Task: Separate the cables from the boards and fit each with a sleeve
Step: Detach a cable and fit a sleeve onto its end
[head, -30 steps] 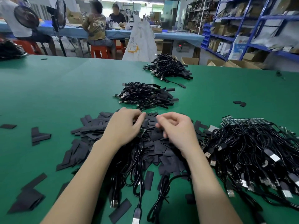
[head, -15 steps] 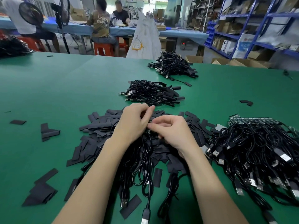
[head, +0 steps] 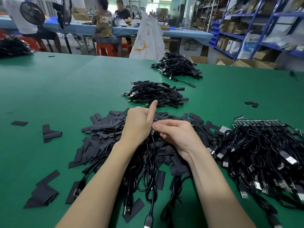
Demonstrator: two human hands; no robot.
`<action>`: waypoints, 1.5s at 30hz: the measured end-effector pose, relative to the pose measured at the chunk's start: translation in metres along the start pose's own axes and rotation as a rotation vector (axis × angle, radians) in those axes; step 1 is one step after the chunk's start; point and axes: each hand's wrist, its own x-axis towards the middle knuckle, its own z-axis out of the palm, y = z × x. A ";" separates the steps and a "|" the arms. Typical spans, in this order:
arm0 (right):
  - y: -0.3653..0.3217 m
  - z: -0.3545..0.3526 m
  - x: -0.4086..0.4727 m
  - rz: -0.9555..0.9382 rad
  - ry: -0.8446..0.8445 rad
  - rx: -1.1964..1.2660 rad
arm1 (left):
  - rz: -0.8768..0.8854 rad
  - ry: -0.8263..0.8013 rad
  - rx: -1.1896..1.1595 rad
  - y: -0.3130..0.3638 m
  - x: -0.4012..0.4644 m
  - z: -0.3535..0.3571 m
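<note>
Small board, pinched between left hand and right hand: only a sliver shows at the fingertips; rest covered. Whether a sleeve sits on it, cannot tell.

Cable from that pinch runs toward 6 o'clock; its plug is cut by the bottom edge.

Forearms hide the middle of the sleeve pile.

Unsorted cable heap, 3 o'clock: cropped by the right edge; its boards mostly buried under wire.

Dark heap, 10 o'clock: cropped by the left edge, contents unresolved.

Shelving, 1 o'clock: blurred, labels unreadable.
</note>
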 end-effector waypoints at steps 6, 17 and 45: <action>-0.002 -0.002 0.000 0.049 -0.033 0.104 | -0.079 0.006 -0.093 0.006 0.000 0.003; -0.018 -0.041 -0.001 -0.013 0.158 0.166 | 0.017 -0.177 -0.212 0.035 -0.008 0.010; -0.061 0.048 0.081 -0.176 -0.344 -1.478 | 0.013 -0.426 -0.024 0.036 -0.022 0.035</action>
